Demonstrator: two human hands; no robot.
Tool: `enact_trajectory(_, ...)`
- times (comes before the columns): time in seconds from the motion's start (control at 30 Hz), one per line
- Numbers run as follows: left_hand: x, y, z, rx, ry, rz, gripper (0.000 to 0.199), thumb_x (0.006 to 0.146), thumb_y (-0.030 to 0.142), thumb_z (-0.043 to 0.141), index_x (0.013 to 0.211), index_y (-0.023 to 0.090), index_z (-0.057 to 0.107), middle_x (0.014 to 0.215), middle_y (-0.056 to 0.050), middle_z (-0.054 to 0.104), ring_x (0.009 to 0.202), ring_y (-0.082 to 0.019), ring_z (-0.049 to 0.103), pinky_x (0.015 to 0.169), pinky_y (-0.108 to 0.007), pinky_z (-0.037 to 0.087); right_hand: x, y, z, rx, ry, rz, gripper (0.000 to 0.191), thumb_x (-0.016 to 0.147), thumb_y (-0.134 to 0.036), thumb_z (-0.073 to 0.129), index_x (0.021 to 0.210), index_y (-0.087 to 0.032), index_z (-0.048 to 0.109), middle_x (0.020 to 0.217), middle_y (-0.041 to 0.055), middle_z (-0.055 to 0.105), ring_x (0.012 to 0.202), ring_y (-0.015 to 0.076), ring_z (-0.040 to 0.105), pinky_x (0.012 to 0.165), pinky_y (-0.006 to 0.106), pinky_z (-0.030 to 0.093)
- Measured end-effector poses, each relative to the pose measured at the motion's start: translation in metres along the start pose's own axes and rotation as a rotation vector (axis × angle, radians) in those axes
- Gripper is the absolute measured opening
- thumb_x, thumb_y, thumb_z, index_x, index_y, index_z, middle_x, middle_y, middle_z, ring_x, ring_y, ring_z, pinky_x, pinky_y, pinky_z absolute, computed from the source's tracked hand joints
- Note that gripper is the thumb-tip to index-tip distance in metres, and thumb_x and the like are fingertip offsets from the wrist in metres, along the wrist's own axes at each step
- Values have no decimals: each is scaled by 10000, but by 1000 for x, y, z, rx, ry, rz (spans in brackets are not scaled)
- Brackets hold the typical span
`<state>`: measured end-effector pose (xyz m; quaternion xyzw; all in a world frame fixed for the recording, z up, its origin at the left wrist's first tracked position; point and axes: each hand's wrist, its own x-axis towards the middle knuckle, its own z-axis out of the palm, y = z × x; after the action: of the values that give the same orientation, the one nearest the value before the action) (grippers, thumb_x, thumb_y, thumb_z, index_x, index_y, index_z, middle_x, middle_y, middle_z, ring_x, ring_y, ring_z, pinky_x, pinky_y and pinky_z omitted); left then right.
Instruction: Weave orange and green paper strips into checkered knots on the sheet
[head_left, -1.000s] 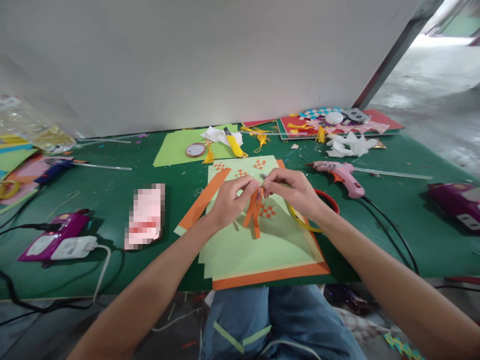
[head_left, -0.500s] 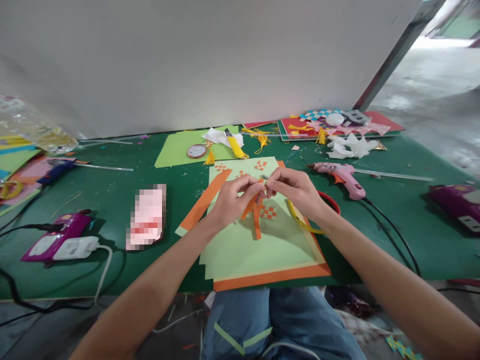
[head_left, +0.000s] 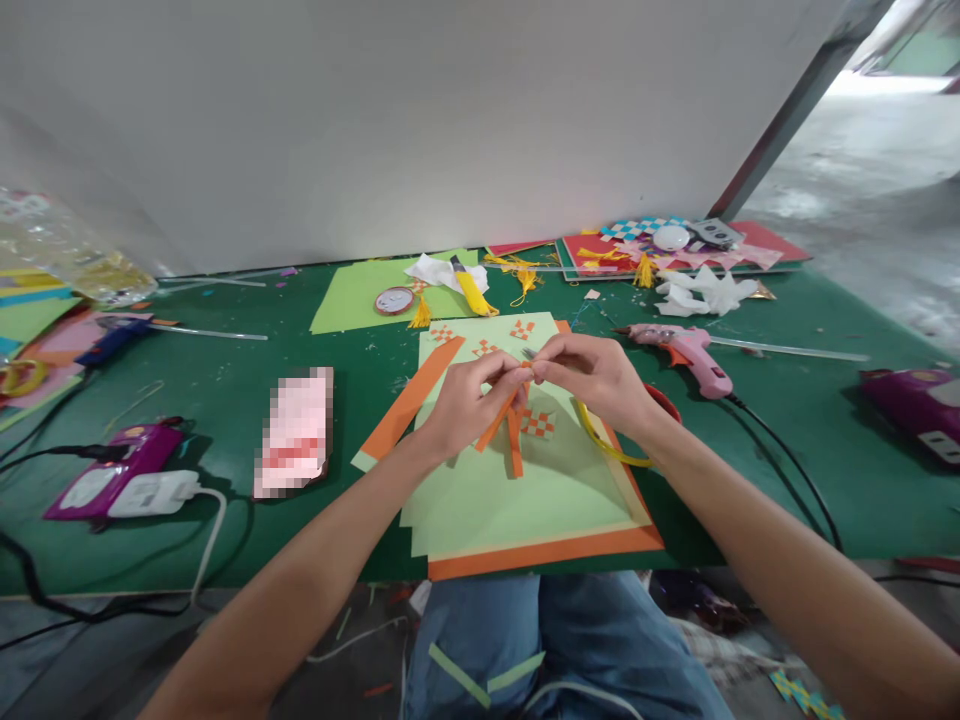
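Note:
Over a stack of pale green paper [head_left: 525, 510], my left hand [head_left: 476, 400] pinches the top of some orange paper strips [head_left: 515, 445], which hang down in a fork. My right hand [head_left: 596, 375] is closed at the same spot, its fingertips meeting those of the left. A small pointed metal tip [head_left: 529, 353] pokes out beside the right fingers; the rest of it is hidden. Orange checkered pieces [head_left: 538, 424] lie on the paper around the hands. A long orange strip [head_left: 412, 400] lies to the left.
Beyond the right hand lies a pink glue gun [head_left: 697, 360]; yellow-handled scissors [head_left: 600, 435] are partly under the right wrist. At left are a phone [head_left: 296, 430] and a purple power strip [head_left: 127, 475]. A yellow cutter [head_left: 472, 290] and tape roll [head_left: 394, 300] sit behind.
The fingertips of both hands have drawn slightly closer together, and the left-hand orange strip hanging from them has swung a little down and left.

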<state>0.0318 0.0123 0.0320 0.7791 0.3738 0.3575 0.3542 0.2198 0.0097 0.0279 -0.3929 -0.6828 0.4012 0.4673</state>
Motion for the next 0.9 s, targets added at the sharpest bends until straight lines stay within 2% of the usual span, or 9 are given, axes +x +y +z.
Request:
enact_trajectory(0.33, 2, -3, 2, 5, -50, -38, 289, 921, 394, 540, 744, 187, 636, 724, 6, 691, 691, -133, 618, 701, -262, 474, -1, 1, 3, -4, 115, -5, 107, 842, -244, 632, 746, -197, 640, 721, -4, 629, 685, 129, 575, 657, 264, 447)
enact_trajectory(0.4, 2, -2, 1, -79, -89, -81, 283, 915, 402, 550, 770, 180, 646, 757, -8, 700, 728, -144, 639, 733, -279, 496, -1, 2, 2, 19, 108, 5, 102, 839, -243, 635, 750, -195, 644, 717, -4, 628, 682, 130, 577, 659, 267, 448)
enact_trajectory(0.5, 3, -2, -1, -362, -187, -183, 325, 955, 418, 478, 875, 162, 663, 821, -50, 719, 796, -172, 686, 794, -319, 531, 0, 4, 2, 102, 69, 25, 113, 840, -265, 640, 755, -192, 650, 710, 1, 637, 682, 137, 585, 664, 278, 454)
enact_trajectory(0.6, 5, -6, -2, -584, -249, -245, 371, 972, 433, 447, 954, 138, 671, 802, -85, 726, 797, -192, 704, 814, -341, 547, 0, 5, 2, 171, 30, 43, 128, 841, -287, 648, 754, -193, 651, 703, 0, 634, 675, 133, 577, 659, 279, 454)
enact_trajectory(0.9, 5, -11, -1, -629, -268, -246, 357, 952, 449, 499, 943, 138, 676, 768, -69, 703, 755, -173, 678, 782, -328, 530, -1, 3, 7, 268, -21, 63, 108, 863, -265, 621, 778, -199, 627, 669, -17, 614, 619, 127, 591, 656, 296, 458)
